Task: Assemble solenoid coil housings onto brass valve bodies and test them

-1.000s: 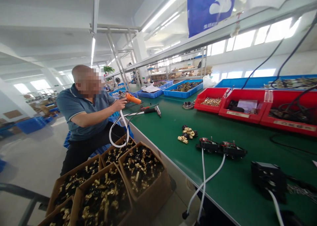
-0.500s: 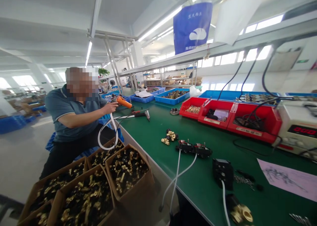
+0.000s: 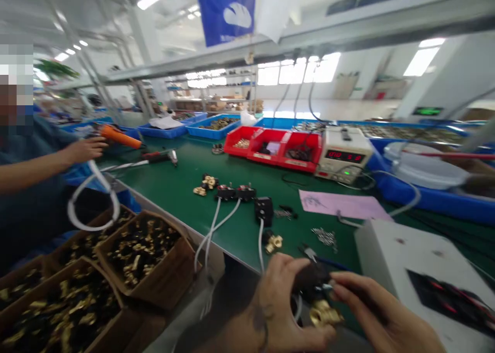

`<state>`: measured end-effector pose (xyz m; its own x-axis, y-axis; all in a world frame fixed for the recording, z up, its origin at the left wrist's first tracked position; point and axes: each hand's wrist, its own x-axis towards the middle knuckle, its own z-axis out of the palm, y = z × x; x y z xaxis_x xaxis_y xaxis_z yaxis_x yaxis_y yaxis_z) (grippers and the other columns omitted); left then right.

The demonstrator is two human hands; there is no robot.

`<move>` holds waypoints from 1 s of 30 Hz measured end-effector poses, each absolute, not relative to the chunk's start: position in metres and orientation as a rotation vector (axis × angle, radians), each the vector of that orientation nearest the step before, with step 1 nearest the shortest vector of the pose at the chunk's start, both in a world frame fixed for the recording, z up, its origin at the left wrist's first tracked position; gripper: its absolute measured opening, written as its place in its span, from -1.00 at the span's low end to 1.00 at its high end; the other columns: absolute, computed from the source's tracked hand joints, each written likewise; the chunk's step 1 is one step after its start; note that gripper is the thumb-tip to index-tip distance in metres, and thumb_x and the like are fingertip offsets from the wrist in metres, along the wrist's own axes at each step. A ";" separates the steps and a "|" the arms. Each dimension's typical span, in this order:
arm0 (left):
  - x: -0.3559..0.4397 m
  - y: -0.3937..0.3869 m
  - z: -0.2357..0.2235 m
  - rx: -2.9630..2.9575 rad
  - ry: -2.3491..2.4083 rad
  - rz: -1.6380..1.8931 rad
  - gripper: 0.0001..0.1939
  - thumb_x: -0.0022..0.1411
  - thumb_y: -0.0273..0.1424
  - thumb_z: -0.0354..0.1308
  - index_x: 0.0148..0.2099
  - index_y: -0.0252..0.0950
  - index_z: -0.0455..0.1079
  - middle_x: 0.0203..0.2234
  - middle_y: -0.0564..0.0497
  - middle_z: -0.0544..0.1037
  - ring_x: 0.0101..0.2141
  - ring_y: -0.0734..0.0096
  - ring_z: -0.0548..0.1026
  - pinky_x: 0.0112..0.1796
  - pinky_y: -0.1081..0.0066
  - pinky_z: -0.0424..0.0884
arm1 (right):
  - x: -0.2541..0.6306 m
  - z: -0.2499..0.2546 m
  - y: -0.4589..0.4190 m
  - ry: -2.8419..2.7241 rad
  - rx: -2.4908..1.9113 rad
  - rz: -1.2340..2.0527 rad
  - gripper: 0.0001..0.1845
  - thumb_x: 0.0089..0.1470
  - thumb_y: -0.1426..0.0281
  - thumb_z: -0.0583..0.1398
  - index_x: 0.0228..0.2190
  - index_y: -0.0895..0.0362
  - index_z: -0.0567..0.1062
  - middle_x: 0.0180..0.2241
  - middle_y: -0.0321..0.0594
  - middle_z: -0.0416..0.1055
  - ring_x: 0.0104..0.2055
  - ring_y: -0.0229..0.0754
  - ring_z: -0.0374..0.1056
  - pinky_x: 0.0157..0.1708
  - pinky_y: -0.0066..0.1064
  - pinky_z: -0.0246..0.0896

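My left hand (image 3: 276,306) is wrapped round a black housing with a brass valve (image 3: 325,313) beneath it, at the bottom of the head view. Much of the housing lies hidden behind the fingers. From the right, my right hand (image 3: 381,311) reaches to the same assembly, thumb and finger pinched at its side. A small silvery piece shows by those fingertips, too blurred to name. Just beyond lie another brass valve (image 3: 274,243) and a black box with a white cable (image 3: 263,211). Loose screws (image 3: 325,238) are scattered on the green bench.
Two black units (image 3: 235,192) with white cables sit farther back. Red bins (image 3: 266,149) and a power supply (image 3: 344,154) line the rear. A grey box (image 3: 417,270) stands right. Cardboard boxes (image 3: 162,286) of brass parts stand left, beside a co-worker's hand (image 3: 87,149) holding an orange tool (image 3: 120,136).
The view has swung right, bringing the grey box and the whole power supply into sight. Both my hands, with the valve assembly, have come into the picture. The co-worker still holds the orange tool.
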<state>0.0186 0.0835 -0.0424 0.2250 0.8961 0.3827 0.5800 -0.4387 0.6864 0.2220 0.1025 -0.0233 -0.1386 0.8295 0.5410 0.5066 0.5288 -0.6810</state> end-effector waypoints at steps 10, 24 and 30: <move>0.031 0.074 -0.054 1.888 1.215 1.164 -0.26 -0.02 -0.38 0.30 0.22 -0.14 0.19 -0.03 -0.07 0.29 -0.02 0.17 0.40 0.00 0.13 0.42 | 0.202 -0.002 0.074 -1.723 -1.278 0.506 -0.89 0.17 0.44 0.21 -0.33 0.04 0.56 -0.38 -0.34 0.56 -0.36 -0.25 0.46 -0.30 -0.48 0.37; 0.026 0.075 -0.056 1.905 1.176 1.160 -0.28 0.04 -0.33 0.30 0.25 -0.09 0.17 -0.08 -0.05 0.31 -0.08 0.20 0.41 -0.06 0.17 0.46 | 0.192 -0.009 0.076 -1.733 -1.238 0.430 -0.87 0.17 0.52 0.19 -0.33 0.07 0.53 -0.37 -0.29 0.54 -0.31 -0.22 0.47 -0.25 -0.44 0.41; 0.026 0.075 -0.056 1.907 1.171 1.170 -0.27 0.03 -0.35 0.30 0.25 -0.09 0.17 -0.08 -0.05 0.31 -0.08 0.21 0.41 -0.06 0.18 0.47 | 0.189 -0.013 0.076 -1.736 -1.191 0.387 -0.83 0.17 0.55 0.20 -0.31 0.04 0.52 -0.35 -0.30 0.54 -0.29 -0.23 0.47 -0.23 -0.45 0.42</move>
<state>0.0263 0.0747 -0.0563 0.2194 0.9038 0.3674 0.3683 -0.4254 0.8267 0.1890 0.0763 -0.0133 -0.0627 0.8469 0.5281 0.5422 0.4731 -0.6944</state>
